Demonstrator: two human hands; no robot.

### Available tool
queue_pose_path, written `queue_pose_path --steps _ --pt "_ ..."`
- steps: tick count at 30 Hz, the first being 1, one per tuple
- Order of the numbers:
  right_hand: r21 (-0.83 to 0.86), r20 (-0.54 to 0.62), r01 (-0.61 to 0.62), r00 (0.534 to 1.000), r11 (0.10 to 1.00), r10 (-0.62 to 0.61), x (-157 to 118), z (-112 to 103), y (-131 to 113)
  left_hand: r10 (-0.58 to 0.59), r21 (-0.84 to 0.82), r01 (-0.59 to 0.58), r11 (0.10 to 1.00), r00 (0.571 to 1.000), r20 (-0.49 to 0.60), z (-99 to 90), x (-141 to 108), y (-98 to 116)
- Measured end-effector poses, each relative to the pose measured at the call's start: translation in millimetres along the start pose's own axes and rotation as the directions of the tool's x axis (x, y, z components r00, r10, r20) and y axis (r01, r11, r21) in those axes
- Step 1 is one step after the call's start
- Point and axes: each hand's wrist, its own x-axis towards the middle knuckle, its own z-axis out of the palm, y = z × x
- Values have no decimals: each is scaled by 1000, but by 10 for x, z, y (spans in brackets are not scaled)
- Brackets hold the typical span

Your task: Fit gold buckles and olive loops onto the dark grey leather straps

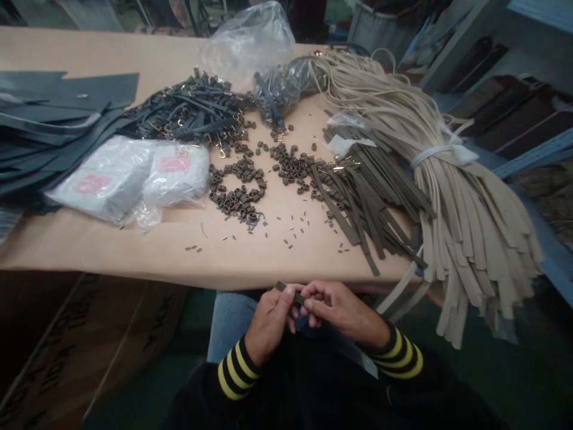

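My left hand (268, 319) and my right hand (340, 309) meet below the table edge, above my lap. Both pinch a short olive-brown leather strip (285, 288), one end of which sticks out to the upper left. Small dark-brown loops (237, 200) lie in loose heaps on the paper-covered table (102, 251), beyond my hands. Tiny dark pieces (286, 236) are scattered nearer the edge. To the right of those, a pile of olive leather strips (358, 206) reaches close to the edge. Neither hand touches the table.
Beige leather straps (465, 197) in a tied bundle hang over the right end of the table. Dark straps with gold-coloured clips (192, 113), dark leather panels (58, 113) and white plastic packets (111, 178) occupy the far left. Shelving stands at right.
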Motion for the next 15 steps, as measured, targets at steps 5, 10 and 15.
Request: queue_pose_path --steps 5,10,15 --pt "32 -33 -47 998 998 48 79 143 5 12 -77 -22 997 993 -119 -30 -45 -74" --pt "81 17 -17 1000 997 16 57 149 27 -69 -200 51 979 994 -80 -27 -82 -43" --pt "162 87 45 994 986 -60 88 166 91 -186 -357 199 913 980 70 41 -90 -63"
